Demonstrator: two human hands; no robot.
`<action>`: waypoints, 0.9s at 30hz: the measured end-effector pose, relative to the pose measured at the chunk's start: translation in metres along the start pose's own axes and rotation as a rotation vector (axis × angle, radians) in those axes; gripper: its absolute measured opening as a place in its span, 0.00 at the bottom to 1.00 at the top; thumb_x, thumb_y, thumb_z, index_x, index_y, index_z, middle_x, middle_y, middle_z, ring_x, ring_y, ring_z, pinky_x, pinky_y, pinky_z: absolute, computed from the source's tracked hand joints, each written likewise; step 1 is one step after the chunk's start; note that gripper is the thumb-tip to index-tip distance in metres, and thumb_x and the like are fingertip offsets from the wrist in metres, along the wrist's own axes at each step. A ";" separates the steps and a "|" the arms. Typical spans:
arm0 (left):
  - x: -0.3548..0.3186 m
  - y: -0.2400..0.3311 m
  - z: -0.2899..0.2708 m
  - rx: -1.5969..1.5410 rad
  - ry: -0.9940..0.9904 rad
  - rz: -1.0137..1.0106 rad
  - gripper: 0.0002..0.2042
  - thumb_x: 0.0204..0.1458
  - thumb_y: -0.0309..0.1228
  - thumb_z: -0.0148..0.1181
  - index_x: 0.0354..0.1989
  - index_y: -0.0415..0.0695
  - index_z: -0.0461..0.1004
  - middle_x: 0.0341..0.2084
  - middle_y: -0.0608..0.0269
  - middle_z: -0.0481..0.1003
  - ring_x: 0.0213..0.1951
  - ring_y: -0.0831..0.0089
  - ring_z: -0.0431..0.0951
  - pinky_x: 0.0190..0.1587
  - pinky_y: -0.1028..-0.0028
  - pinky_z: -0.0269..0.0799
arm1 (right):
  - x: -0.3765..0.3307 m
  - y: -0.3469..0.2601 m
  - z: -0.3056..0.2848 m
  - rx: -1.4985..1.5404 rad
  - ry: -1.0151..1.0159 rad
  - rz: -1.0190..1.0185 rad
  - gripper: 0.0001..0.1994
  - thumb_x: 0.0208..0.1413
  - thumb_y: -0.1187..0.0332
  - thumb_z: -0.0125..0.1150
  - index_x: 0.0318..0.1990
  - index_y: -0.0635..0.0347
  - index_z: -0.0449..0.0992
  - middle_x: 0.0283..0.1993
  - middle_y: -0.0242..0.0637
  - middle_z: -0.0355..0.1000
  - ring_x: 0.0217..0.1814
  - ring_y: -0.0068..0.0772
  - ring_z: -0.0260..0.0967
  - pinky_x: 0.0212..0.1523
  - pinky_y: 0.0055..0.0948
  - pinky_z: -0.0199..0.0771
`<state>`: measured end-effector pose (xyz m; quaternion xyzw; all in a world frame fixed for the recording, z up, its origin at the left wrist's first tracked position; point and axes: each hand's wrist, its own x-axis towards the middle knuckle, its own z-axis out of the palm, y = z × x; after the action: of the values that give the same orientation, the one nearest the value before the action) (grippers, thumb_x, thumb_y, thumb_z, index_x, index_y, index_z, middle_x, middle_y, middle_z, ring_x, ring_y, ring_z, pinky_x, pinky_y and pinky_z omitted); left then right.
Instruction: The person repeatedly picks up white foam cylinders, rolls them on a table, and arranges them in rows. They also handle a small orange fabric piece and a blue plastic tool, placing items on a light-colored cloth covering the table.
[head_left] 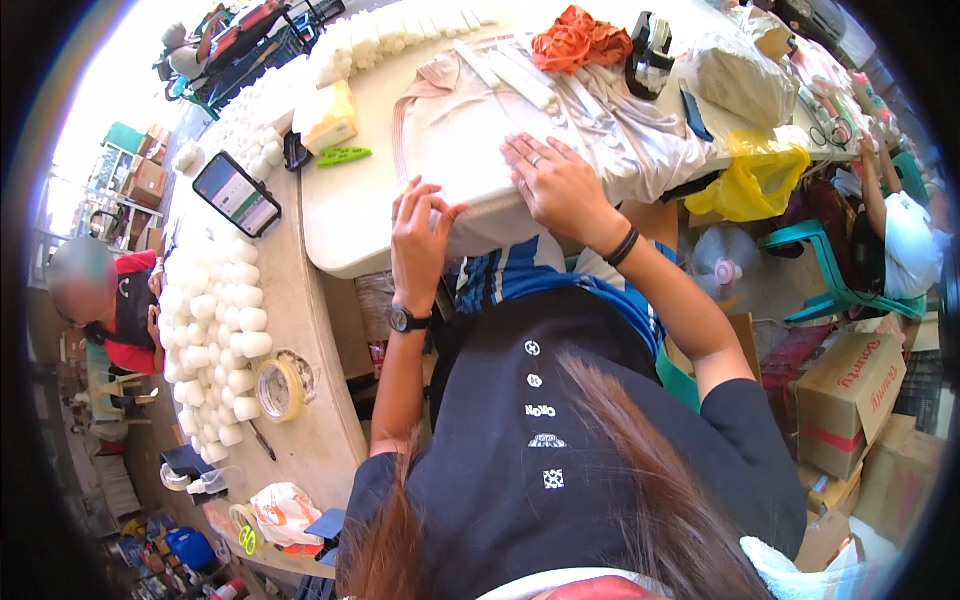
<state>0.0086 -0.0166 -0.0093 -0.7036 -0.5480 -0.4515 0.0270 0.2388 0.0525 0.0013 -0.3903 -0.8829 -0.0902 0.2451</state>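
Pale cloth (470,110) is spread over the white tabletop in front of me. My right hand (553,188) lies flat on the white material near the table's front edge, fingers stretched out, a ring on one finger. To its left, my left hand (418,240) is held at the same edge with its fingers loosely bent and the thumb apart. Nothing shows in its grasp. Between the hands runs a whitish strip of material (490,215) along the edge. Several white rolls (520,78) lie on the cloth beyond my right hand.
Many rounded white pieces (215,335) are piled on the left table, near a tape roll (280,390) and a phone (236,195). Orange cloth (580,40) and a yellow plastic bag (750,175) are at the right. A fan (722,268) and cardboard boxes (850,390) stand lower right.
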 end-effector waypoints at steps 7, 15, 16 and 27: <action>0.012 -0.009 -0.015 0.000 -0.174 -0.168 0.22 0.52 0.47 0.70 0.22 0.39 0.78 0.52 0.58 0.77 0.64 0.50 0.67 0.66 0.55 0.58 | -0.001 -0.001 0.002 -0.004 0.025 -0.003 0.22 0.69 0.62 0.47 0.65 0.60 0.72 0.69 0.40 0.70 0.73 0.37 0.64 0.73 0.42 0.59; 0.021 0.039 -0.008 0.502 0.025 -0.107 0.14 0.62 0.41 0.59 0.43 0.43 0.79 0.60 0.56 0.70 0.56 0.53 0.72 0.65 0.56 0.61 | -0.001 0.000 0.001 0.003 0.012 -0.010 0.21 0.69 0.62 0.47 0.65 0.61 0.72 0.68 0.41 0.70 0.72 0.37 0.65 0.73 0.43 0.60; 0.021 0.046 0.002 0.417 -0.035 -0.076 0.14 0.63 0.41 0.57 0.47 0.42 0.78 0.61 0.55 0.70 0.59 0.54 0.71 0.67 0.56 0.61 | -0.001 0.000 0.001 0.002 0.016 -0.012 0.21 0.69 0.62 0.47 0.65 0.61 0.72 0.68 0.41 0.70 0.72 0.38 0.65 0.73 0.43 0.60; 0.026 0.017 0.054 0.310 -0.200 0.149 0.23 0.68 0.39 0.43 0.65 0.38 0.69 0.64 0.50 0.71 0.67 0.57 0.68 0.72 0.56 0.57 | 0.000 0.002 0.006 0.029 0.002 -0.007 0.22 0.70 0.62 0.46 0.66 0.62 0.71 0.69 0.43 0.69 0.74 0.40 0.63 0.73 0.44 0.58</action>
<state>0.0549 0.0253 -0.0159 -0.7709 -0.5574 -0.2863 0.1139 0.2383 0.0555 -0.0036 -0.3836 -0.8852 -0.0786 0.2511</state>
